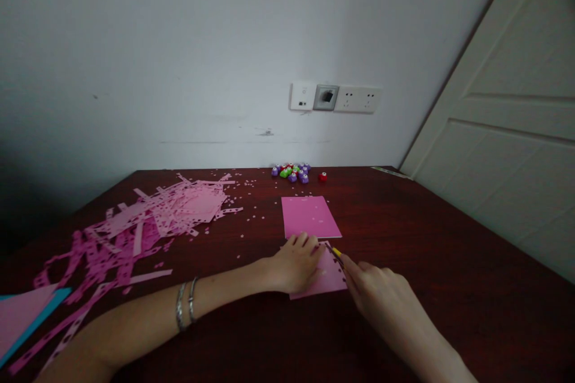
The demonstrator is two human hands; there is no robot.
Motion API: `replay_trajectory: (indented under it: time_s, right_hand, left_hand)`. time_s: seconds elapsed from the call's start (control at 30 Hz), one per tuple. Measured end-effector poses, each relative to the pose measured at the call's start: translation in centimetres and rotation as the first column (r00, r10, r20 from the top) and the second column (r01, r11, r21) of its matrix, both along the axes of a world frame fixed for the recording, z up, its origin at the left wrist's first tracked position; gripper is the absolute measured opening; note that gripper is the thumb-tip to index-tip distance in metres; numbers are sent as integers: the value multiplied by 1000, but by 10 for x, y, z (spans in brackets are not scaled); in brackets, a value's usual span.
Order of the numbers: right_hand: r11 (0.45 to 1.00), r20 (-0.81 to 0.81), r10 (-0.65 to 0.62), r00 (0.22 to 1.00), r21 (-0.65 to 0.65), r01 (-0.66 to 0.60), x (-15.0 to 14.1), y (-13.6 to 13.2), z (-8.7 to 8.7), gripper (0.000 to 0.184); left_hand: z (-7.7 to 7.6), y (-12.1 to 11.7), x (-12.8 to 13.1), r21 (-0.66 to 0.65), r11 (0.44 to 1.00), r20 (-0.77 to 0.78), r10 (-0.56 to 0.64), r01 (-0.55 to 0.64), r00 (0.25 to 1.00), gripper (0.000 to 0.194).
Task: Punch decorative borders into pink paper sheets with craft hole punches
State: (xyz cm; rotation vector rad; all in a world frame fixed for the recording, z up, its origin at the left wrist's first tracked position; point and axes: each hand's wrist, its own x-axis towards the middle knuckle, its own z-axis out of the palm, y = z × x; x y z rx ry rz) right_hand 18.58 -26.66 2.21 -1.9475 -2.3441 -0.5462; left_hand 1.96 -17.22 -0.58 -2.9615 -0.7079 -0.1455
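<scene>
A light pink sheet of paper [327, 280] lies on the dark table close to me, with a row of punched holes along its right side. My left hand [299, 263] lies flat on its left part, fingers stretched forward. My right hand [375, 284] is closed around a slim craft knife [336, 252] with a yellow part. Its dark tip points to the upper right corner of the paper, beside the left fingertips. Just beyond lies a brighter pink sheet [309, 216] with a few tiny paper bits on it.
Pink paper strips and scraps [166, 215] are heaped at the left. Several small colourful punches [291, 172] stand near the wall, a red one [323, 177] apart. Pink and blue sheets [27, 317] lie at the left edge, a ruler-like strip [390, 172] at the back right.
</scene>
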Motion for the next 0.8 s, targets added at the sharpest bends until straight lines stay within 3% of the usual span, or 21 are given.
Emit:
replay_trajectory:
  time_s: [0.8]
  right_hand:
    - [991,14,3,1000,134,-5,-1,-13,-10,36]
  left_hand:
    - [3,-2,2,1,1000,-23,17,-17,1000,44]
